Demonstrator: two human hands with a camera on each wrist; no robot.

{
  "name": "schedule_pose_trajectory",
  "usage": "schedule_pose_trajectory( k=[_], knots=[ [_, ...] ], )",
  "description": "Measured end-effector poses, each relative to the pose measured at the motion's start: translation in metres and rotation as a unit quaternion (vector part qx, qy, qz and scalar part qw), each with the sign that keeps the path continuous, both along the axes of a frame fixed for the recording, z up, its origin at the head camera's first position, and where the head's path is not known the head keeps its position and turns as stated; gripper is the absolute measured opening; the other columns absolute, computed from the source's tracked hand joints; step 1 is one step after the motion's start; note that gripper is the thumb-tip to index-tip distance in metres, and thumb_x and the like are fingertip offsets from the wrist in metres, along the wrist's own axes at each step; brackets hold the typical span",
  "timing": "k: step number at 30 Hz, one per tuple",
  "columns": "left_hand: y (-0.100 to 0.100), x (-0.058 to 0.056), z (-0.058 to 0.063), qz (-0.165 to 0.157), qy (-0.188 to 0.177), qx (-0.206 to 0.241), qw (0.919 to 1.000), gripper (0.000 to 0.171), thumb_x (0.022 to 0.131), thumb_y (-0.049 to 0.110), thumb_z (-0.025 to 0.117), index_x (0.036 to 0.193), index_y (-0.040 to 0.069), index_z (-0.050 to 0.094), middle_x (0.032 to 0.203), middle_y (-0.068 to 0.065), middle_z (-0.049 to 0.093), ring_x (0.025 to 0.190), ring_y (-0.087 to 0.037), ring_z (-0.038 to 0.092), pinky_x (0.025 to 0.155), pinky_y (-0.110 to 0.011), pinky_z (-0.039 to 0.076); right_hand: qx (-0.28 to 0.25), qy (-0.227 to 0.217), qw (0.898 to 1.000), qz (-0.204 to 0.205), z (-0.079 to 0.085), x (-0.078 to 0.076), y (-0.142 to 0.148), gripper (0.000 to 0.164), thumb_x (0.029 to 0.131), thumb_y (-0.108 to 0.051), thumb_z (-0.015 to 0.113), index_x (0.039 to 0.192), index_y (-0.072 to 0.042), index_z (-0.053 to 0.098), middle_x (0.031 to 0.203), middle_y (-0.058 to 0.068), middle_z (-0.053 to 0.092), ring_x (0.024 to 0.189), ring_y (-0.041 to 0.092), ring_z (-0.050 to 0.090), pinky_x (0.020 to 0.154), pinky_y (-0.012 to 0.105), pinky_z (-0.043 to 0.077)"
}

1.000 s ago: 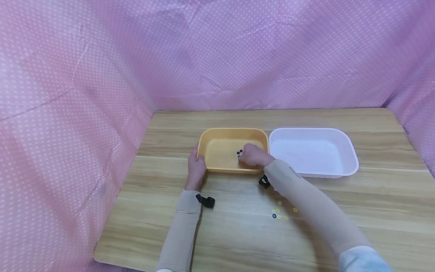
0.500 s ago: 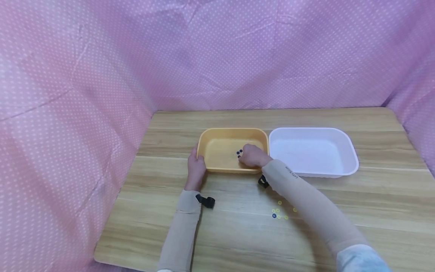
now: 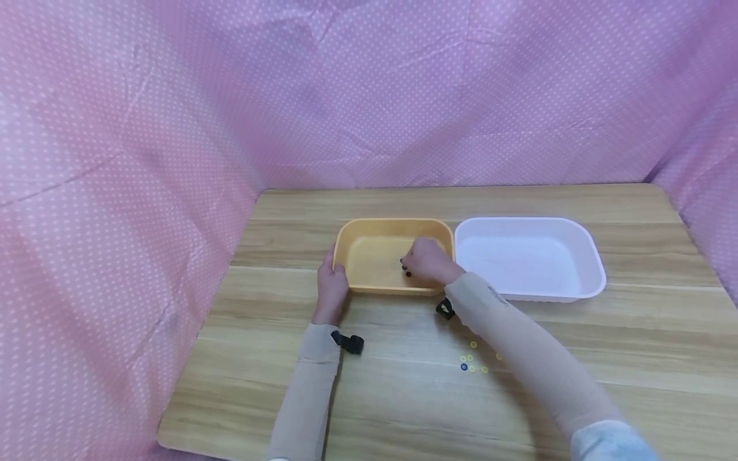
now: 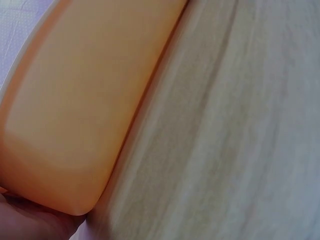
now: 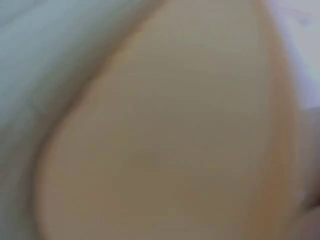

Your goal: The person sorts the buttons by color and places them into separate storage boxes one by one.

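The left hand (image 3: 332, 289) grips the orange tray (image 3: 369, 256). Whether the right hand (image 3: 428, 261), inside it, pinches anything cannot be told. Small dark pieces (image 3: 404, 267) lie beside that hand: probably light, stiff, slippery; best pinched edgewise.

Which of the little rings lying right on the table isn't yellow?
The dark blue ring, at the near-left corner of the group on the table; the other rings seen there are yellow.

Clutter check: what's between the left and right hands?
Head view: going from the left hand, the side wall and bare floor of the orange tray, then small dark pieces close by the right hand.
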State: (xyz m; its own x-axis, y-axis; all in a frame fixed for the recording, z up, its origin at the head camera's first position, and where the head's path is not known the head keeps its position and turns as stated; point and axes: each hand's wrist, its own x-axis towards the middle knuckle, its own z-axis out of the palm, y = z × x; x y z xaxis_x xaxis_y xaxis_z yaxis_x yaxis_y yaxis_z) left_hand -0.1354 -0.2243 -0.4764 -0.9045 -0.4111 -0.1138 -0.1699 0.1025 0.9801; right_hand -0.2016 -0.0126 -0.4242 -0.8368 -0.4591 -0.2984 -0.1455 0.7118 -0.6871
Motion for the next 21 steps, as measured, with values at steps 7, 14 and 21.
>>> schedule_pose_trajectory(
  k=[7,14,21],
  knots=[
    [0.001,-0.001,-0.002,-0.003,-0.001,0.012,0.9999,0.056,0.096,-0.002,0.034,0.150,0.012,0.038,0.151,-0.005,0.039,0.135,-0.014,0.038,0.112,-0.030,0.030,-0.082,0.058,0.994,-0.051,0.050,0.022,0.030,0.018,0.091,-0.012,0.055,0.097,0.000,0.066,0.081,0.008,0.061,0.061,0.017,0.051,0.059,0.029,0.045],
    [0.000,0.000,0.000,0.000,-0.007,0.007,0.9999,0.057,0.096,0.000,0.033,0.150,0.016,0.037,0.153,-0.002,0.037,0.136,-0.012,0.036,0.112,-0.028,0.029,-0.055,0.118,0.989,-0.076,0.060,0.066,0.087,0.022,0.096,-0.021,0.057,0.104,-0.003,0.066,0.066,0.003,0.051,0.058,0.017,0.045,0.052,0.032,0.040],
    [0.001,-0.001,-0.001,-0.004,-0.013,0.012,0.9998,0.057,0.096,-0.001,0.033,0.151,0.016,0.036,0.153,-0.001,0.036,0.136,-0.010,0.036,0.111,-0.027,0.029,0.011,0.154,0.987,-0.035,0.039,0.111,0.148,0.020,0.094,-0.011,0.060,0.105,0.002,0.069,0.072,0.004,0.060,0.060,0.017,0.050,0.055,0.033,0.045]
  ],
)
